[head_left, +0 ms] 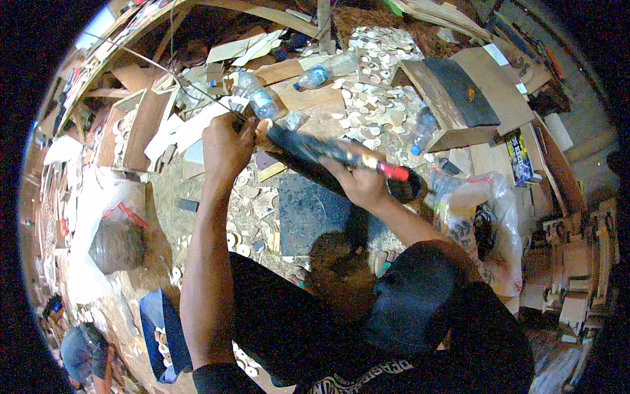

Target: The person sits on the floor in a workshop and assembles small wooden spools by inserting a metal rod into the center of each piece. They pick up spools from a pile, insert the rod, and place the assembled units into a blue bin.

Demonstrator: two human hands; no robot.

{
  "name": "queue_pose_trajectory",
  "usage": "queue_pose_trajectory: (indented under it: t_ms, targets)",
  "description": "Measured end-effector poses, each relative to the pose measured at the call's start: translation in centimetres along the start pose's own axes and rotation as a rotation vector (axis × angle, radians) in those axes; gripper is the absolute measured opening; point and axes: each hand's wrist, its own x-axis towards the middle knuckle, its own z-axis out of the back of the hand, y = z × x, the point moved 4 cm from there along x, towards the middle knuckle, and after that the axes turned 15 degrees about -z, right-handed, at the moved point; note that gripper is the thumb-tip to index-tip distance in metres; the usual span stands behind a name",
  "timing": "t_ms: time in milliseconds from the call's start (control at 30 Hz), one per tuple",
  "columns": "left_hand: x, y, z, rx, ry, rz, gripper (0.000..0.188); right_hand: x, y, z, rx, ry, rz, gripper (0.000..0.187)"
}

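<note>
"What are the fingers doing?"

"The left hand (228, 146) seems to pinch a small pale piece (264, 126), right at the left end of the dark tool (308, 150). The right hand (361, 185) looks wrapped around that tool, beside its red end (396, 173); blur hides the exact grip."

"How would you do it well?"

"I'd keep the pinch firm and the left fingertips back from the tool's end, brace that wrist, and work with light, even pressure."

"And underneath?"

"A dark square sheet (308, 226), with pale wooden offcuts (252, 203) strewn beside it. It looks like floor rather than a bench, though I can't be sure."

"The room?"

"Crowded. Farther off, plastic bottles (264, 104) and a heap of pale discs (377, 108); on the left an open wooden box (141, 128); on the right a clear plastic bag (504, 220). Another person (84, 351) is at the near left."
</note>
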Motion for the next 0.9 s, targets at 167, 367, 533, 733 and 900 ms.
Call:
queue_pose_trajectory:
  t_ms: [167,367,533,733,900]
  targets:
    - [-0.4,1.4,0.0,-0.005,-0.064,-0.032,0.026,-7.7,-8.5,2.5,-0.218,0.181,-0.278,0.024]
    - [0.2,2.2,-0.6,-0.234,0.043,-0.013,0.021,-7.6,-12.9,10.8,-0.215,-0.21,-0.462,0.028]
    - [0.2,1.6,-0.4,-0.2,-0.015,-0.069,0.02,-4.2,-15.1,14.6,-0.638,-0.282,-0.421,0.038]
    - [0.2,1.6,-0.4,-0.188,-0.034,-0.128,0.02,-4.3,-17.2,14.3,-0.742,-0.148,-0.534,0.037]
    - [0.4,1.6,-0.7,-0.2,-0.016,-0.079,0.023,-3.8,-14.5,16.2,-0.305,-0.313,-0.344,0.035]
